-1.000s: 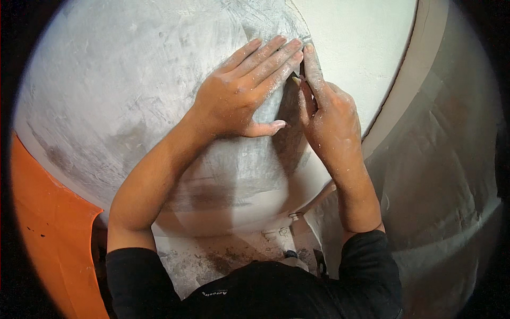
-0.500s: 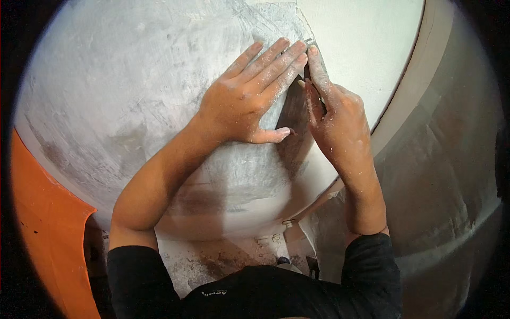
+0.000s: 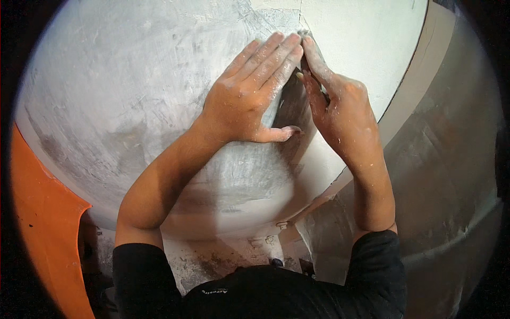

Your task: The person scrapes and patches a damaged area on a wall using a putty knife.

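While my left hand [image 3: 241,95] lies open on the panel [image 3: 133,95], fingers together and thumb spread out to the side, my right hand [image 3: 340,103] grips a dark strip [image 3: 304,63] between thumb and forefinger (most of it is hidden, so I cannot tell its full shape). The strip sits in the narrow gap between my two hands, beside my left fingertips. White dust coats the fingers of both.

The panel bulges in front of me, under both hands. Left of them and below, it looks mostly worked over, I judge: grey smears and streaks run across nearly all of it, with darker smudges toward the lower left. Right of my hands, the white part [image 3: 361,48] shows hardly a mark, so that side seems untouched; whether the smeared side is finished, I can't say. Near the top, a thin seam [image 3: 300,11] divides the two, and fine scratches cross the grey just left of it. My hands shade the surface below them.

Farther out, an orange sheet [image 3: 42,228] hangs at my left, a grey sheet [image 3: 435,175] at my right, and the stained floor [image 3: 212,266] shows below the panel's lower edge.
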Action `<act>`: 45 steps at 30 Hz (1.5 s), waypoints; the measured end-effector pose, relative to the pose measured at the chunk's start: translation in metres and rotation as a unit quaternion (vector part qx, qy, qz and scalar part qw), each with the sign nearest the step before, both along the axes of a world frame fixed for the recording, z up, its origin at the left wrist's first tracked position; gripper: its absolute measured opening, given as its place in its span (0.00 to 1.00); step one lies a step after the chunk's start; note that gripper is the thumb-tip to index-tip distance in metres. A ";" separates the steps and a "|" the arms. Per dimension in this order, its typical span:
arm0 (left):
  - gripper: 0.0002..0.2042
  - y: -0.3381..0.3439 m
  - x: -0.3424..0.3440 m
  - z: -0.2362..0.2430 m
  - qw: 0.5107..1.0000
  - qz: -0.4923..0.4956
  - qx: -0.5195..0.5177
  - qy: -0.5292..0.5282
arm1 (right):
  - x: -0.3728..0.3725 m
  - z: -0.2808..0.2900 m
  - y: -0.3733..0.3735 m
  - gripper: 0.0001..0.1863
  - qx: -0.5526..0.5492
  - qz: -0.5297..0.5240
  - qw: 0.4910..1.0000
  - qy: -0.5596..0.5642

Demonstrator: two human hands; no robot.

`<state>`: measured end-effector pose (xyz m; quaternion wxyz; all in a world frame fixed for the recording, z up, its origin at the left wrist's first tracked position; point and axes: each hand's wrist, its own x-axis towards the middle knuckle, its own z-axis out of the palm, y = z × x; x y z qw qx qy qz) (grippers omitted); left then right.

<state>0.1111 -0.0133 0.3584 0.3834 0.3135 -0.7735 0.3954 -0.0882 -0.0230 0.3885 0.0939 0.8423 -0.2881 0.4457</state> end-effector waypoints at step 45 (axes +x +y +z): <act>0.47 0.009 -0.014 0.011 0.986 0.118 0.051 -0.111 | -0.076 -0.128 0.040 0.36 0.093 0.098 0.972 -0.193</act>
